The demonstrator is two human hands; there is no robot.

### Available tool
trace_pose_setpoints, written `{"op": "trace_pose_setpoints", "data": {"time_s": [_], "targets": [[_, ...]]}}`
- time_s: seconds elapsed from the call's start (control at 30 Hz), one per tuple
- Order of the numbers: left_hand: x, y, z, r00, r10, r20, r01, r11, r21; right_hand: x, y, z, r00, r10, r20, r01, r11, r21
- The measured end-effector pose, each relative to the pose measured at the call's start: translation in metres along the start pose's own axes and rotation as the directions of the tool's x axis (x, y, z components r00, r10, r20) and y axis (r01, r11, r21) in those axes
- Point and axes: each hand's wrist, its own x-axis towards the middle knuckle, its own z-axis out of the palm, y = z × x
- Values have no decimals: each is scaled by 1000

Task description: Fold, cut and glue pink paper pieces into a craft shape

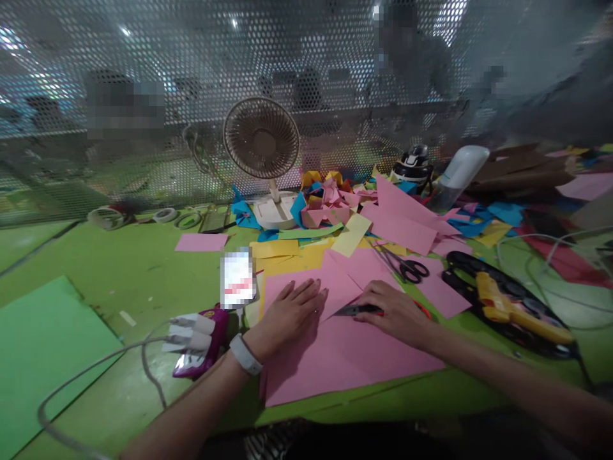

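My left hand (293, 313) lies flat on a sheet of pink paper (335, 364), its fingers stretched out toward the right. A pale band circles that wrist. In my right hand (393, 313) is a pair of scissors (348, 310) with dark blades and a bit of red-orange handle showing. Its blades point left over the pink paper, close to a line running across the sheet. Whether the blades are parted I cannot tell. Beyond my right hand, a second pair of scissors (412, 271) with black handles rests on pink paper.
A yellow glue gun (517, 313) sits in a black tray on the right. Left of the paper are a phone (238, 281) and a purple power strip (204, 345) with cables. Behind stand a fan (262, 137) and heaped paper scraps (330, 201). Green paper (43, 358) lies far left.
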Motion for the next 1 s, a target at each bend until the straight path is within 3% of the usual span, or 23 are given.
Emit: {"op": "trace_pose_setpoints", "data": {"time_s": [1.0], "targets": [[-1,5,-7,999,-20,39,21,999,-35,1,-20,14,996,-70,55,70,998,1]]}}
